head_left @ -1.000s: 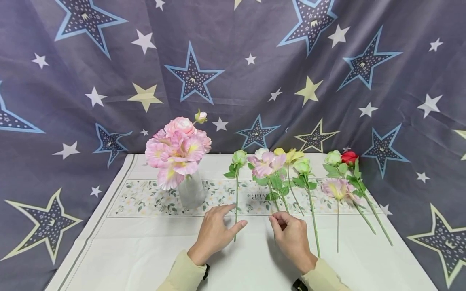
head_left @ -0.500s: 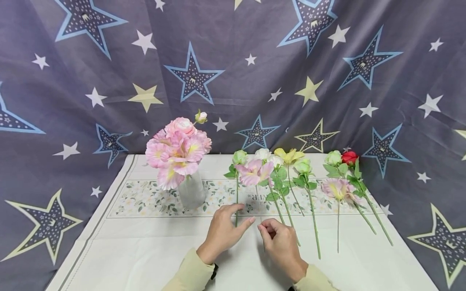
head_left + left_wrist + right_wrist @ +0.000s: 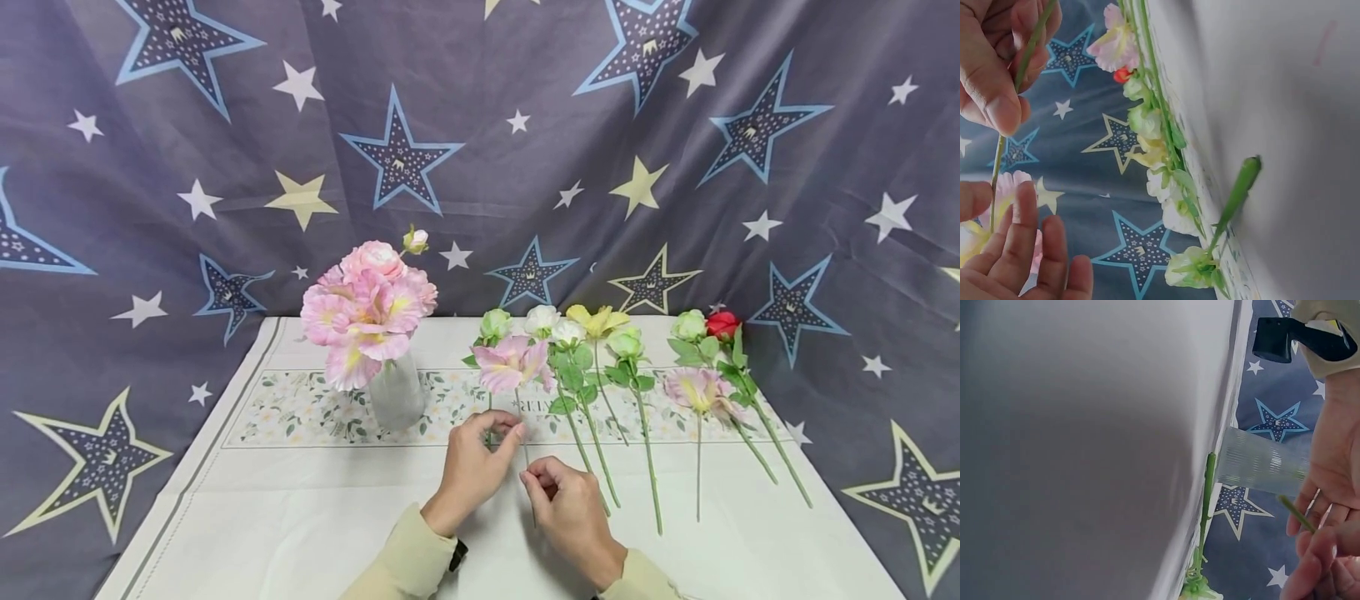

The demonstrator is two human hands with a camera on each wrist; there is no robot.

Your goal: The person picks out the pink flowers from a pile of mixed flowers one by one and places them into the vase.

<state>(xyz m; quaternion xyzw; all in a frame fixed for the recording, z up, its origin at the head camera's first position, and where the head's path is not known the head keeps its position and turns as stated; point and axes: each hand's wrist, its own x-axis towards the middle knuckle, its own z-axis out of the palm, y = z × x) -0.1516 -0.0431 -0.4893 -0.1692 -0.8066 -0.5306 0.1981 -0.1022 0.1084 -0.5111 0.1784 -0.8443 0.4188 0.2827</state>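
Note:
My right hand (image 3: 572, 510) pinches the thin green stem of a pink-and-yellow artificial flower (image 3: 510, 365) between thumb and fingers. The flower head points away from me, above the table. My left hand (image 3: 471, 468) is at the same stem, higher up; in the left wrist view its fingers (image 3: 1025, 215) are spread and fairly straight, with the stem passing between them and the thumb. A green rose (image 3: 496, 323) lies behind the left hand, its stem partly hidden. To the left stands a clear ribbed vase (image 3: 396, 398) holding several pink flowers (image 3: 367, 308).
Right of my hands lie white roses (image 3: 542, 320), a yellow flower (image 3: 596, 320) and a green rose (image 3: 624, 343). Farther right are another green rose (image 3: 687, 325), a red rose (image 3: 722, 324) and pale pink flowers (image 3: 697, 390). A starry curtain (image 3: 480, 167) hangs behind the white-covered table (image 3: 300, 517).
My right hand has carried the pink-and-yellow flower leftward, off the white roses. My left hand has shifted right to its stem, the thumb and fingers drawing nearer together.

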